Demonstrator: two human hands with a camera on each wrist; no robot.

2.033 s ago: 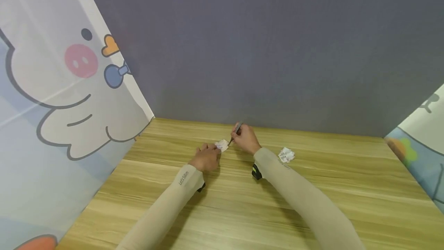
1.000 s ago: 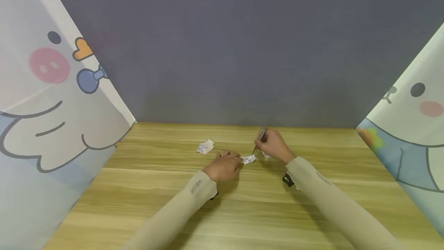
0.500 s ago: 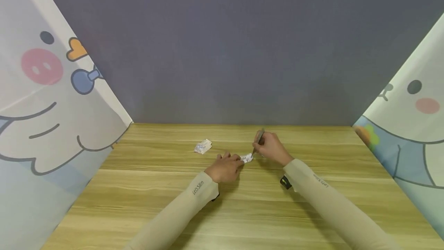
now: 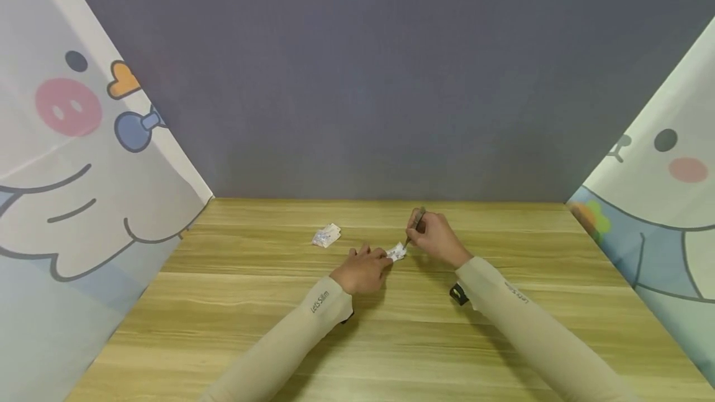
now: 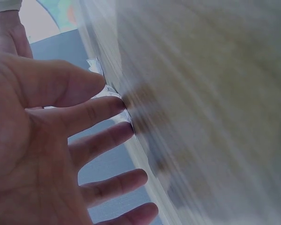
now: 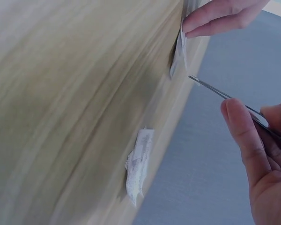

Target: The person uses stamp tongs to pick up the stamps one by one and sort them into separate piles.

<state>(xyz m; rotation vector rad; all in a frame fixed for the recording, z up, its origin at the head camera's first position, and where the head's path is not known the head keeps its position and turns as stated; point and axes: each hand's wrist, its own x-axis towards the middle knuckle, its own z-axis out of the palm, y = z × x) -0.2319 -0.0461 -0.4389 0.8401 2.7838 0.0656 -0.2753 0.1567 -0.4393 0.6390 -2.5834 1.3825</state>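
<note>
My right hand (image 4: 438, 239) pinches a pair of metal tweezers (image 6: 214, 90) between thumb and fingers, tips pointing down. Those tips are at the free right end of a small white printed paper piece (image 4: 396, 252), which rises off the wooden table. Whether they grip it is hard to tell. On the paper's left end rest the fingertips of my left hand (image 4: 362, 270), its fingers spread and fairly straight. The left wrist view shows the thumb and index finger of that hand (image 5: 79, 103) close to the paper (image 5: 94, 65).
A small pile of white printed papers (image 4: 326, 235) lies left of the hands on the table (image 4: 251, 315). In the right wrist view another crumpled white piece (image 6: 140, 164) lies on the table. A grey panel (image 4: 380, 79) stands along the back edge, with cartoon-printed sheets (image 4: 139, 191) at both sides.
Both hands have moved right from the left pile to a separate paper piece. Over the last second, the tweezers reached that piece's right end, which now stands raised.
</note>
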